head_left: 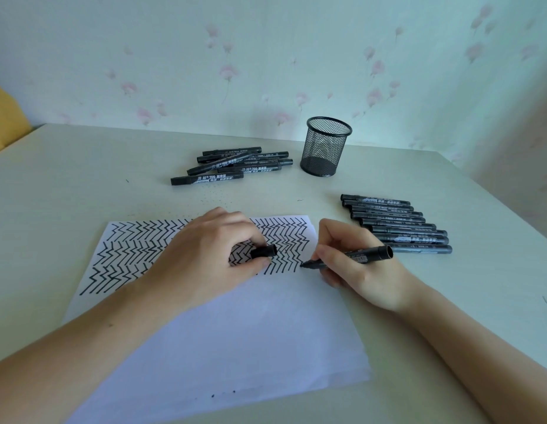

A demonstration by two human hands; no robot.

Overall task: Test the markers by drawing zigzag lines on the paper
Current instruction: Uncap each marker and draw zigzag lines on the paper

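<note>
A white sheet of paper [235, 332] lies on the table, its upper part covered with rows of black zigzag lines [128, 252]. My right hand [354, 264] grips an uncapped black marker [357, 255], whose tip touches the paper at the right end of the lowest zigzag row. My left hand [211, 255] rests on the paper and pinches the marker's black cap [264, 251] between thumb and fingers.
A loose pile of several black markers [232, 166] lies behind the paper. To the right, several more markers [397, 223] lie side by side in a neat row. A black mesh pen cup [325, 146] stands near the wall. Small ink specks dot the table.
</note>
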